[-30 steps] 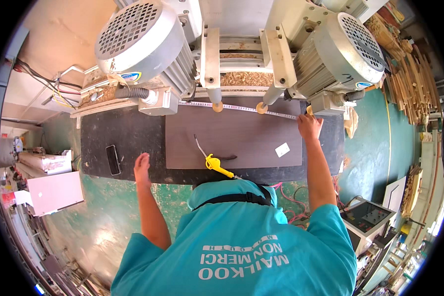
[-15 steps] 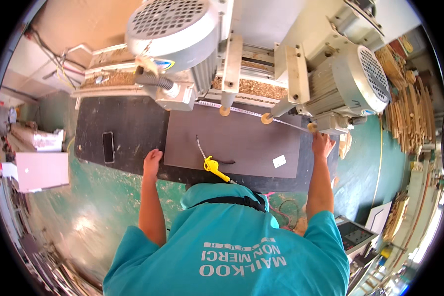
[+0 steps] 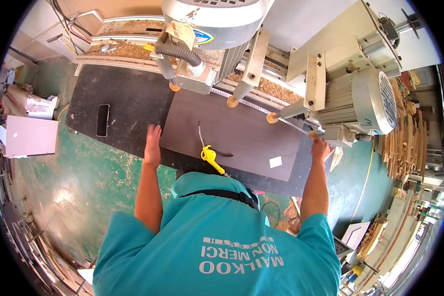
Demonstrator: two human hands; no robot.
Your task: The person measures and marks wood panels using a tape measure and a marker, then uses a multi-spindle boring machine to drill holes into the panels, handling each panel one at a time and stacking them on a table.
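Observation:
My left hand lies with its fingers stretched forward on the black tabletop, beside the left edge of a dark brown panel. At the panel's far right, my right hand is closed with its fingers up against a round tan pad; the motor housing partly hides them, and what they hold is unclear. A yellow air blow gun with a thin bent tube rests on the panel's near part. A white label sits near its right front. Along the far edge runs a measuring strip.
Two grey electric motors with round-tipped rods overhang the far side. Behind the strip, wood chips fill the machine's channel. A phone lies on the left tabletop. Stacked wood strips stand at the right.
The view has shifted and turned slightly. My left hand has gone from loosely curled to fingers stretched out next to the panel. My right hand remains at the right-hand pad.

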